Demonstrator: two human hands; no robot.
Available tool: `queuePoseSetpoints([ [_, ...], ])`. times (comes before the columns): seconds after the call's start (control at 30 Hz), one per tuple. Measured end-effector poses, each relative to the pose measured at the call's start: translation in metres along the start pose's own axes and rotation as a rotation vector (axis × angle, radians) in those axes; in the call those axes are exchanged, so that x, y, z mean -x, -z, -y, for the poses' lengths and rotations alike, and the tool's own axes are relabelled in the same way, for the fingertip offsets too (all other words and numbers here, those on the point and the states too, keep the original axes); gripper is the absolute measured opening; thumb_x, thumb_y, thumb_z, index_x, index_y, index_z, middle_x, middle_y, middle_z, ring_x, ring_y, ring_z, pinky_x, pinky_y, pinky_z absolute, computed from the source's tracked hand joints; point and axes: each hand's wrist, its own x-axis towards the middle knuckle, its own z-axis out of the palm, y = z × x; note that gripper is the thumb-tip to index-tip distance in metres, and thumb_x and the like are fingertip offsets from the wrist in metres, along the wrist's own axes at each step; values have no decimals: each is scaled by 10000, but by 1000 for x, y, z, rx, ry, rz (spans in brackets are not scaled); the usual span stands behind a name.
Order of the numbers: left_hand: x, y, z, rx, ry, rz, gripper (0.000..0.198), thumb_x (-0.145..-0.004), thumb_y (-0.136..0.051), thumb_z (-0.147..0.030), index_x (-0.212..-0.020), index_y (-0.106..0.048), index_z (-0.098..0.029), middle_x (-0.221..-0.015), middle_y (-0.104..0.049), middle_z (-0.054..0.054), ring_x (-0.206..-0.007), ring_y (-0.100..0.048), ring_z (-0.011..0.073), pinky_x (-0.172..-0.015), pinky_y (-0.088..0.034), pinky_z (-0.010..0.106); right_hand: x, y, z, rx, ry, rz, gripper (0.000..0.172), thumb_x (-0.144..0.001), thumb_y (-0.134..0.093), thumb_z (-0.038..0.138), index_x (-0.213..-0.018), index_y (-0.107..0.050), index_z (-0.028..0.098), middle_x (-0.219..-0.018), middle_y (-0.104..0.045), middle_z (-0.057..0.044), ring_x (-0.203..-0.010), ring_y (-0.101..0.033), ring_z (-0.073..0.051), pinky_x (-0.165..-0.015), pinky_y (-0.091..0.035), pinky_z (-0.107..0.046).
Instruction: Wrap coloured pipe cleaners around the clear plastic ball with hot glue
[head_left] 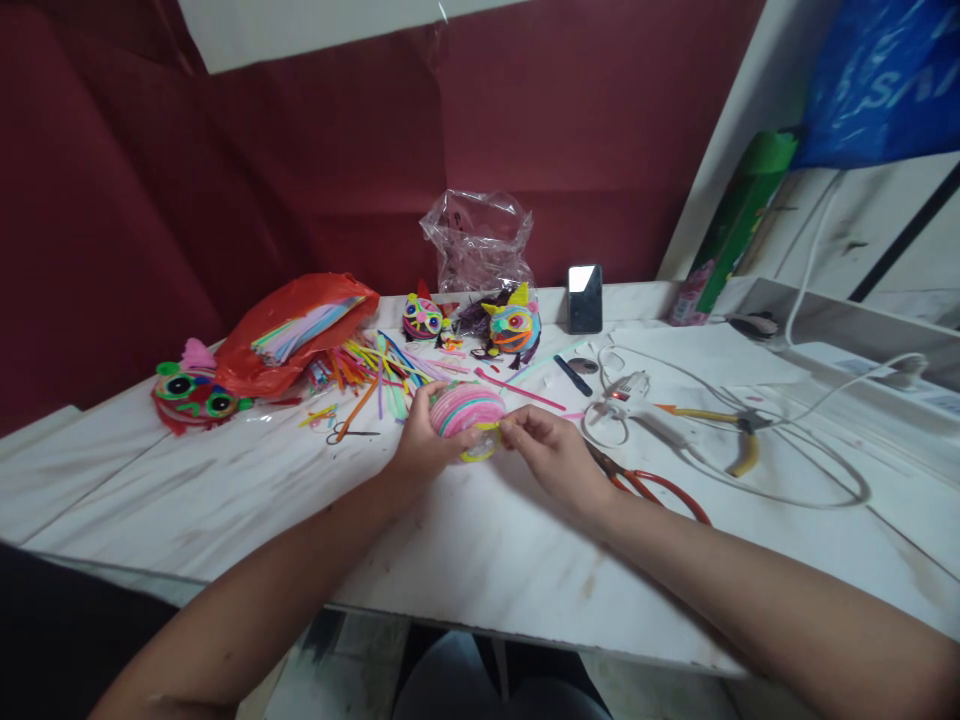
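Observation:
My left hand [427,440] is wrapped round a ball [466,407] covered in pink, with thin teal and darker stripes. A yellow pipe cleaner [486,445] runs along the ball's lower right side, around a paler patch. Right at that edge, the thumb and fingers of my right hand [544,445] are pinched on the yellow strand; its very end is hidden by the fingertips. The ball is held just above the table, in front of a pile of coloured pipe cleaners [382,365].
Small scissors [352,434] lie left; orange-handled scissors [652,485] lie beside my right forearm. A white corded glue gun [637,410] and yellow-handled pliers [720,418] are at right. Behind stand decorated animal heads [514,325], a phone [584,300] and a red bag [277,320].

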Motion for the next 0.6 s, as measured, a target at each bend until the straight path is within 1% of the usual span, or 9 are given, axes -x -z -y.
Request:
queuePoseSetpoints([
  [0.13,-2,0,4,59,10,9,825,-541,-833,-414,-1229,-429,-202,-1259,-543,128,-1155,-542,314,-965,-448,442,-3,1,2,-119,-83,43,227,-752,-573,378,-613,-579,199,-608,-570,9,-624,-509,-139,-643,-410,-278],
  [0.27,-5,0,8,119,29,6,794,-554,-822,-422,-1215,-436,-210,-1233,-555,113,-1123,-557,298,-941,-460,424,-6,-2,3,-406,-237,123,218,-703,-615,381,-594,-584,195,-586,-589,11,-577,-523,-127,-634,-428,-280],
  [0.33,-5,0,10,125,22,4,789,-549,-830,-412,-1206,-443,-210,-1237,-557,110,-1123,-559,290,-941,-458,409,-7,-2,3,-415,-264,140,219,-702,-619,383,-601,-594,190,-578,-592,7,-546,-513,-123,-591,-419,-275],
  [0.37,-5,0,10,120,19,2,788,-546,-834,-404,-1203,-445,-210,-1241,-557,110,-1124,-559,287,-942,-457,402,-7,-1,3,-368,-247,135,225,-715,-612,379,-596,-593,189,-573,-588,6,-539,-505,-121,-576,-411,-272],
  [0.43,-5,0,10,104,16,2,789,-545,-838,-394,-1201,-442,-208,-1247,-557,112,-1119,-562,284,-938,-459,397,-6,2,1,-229,-161,87,226,-758,-591,366,-617,-589,190,-588,-583,7,-554,-503,-122,-577,-412,-270],
  [0.53,-4,-1,9,91,10,4,795,-537,-843,-396,-1197,-441,-206,-1246,-556,117,-1103,-571,287,-919,-468,398,-4,8,-1,-13,38,-26,171,-830,-560,338,-742,-598,197,-681,-615,-5,-628,-550,-142,-623,-452,-285],
  [0.6,-3,-1,7,75,6,-8,800,-524,-851,-392,-1192,-451,-205,-1230,-560,117,-1109,-566,294,-913,-470,395,-4,11,-3,146,216,-71,113,-853,-568,306,-847,-612,201,-757,-644,-29,-675,-576,-160,-646,-477,-303],
])
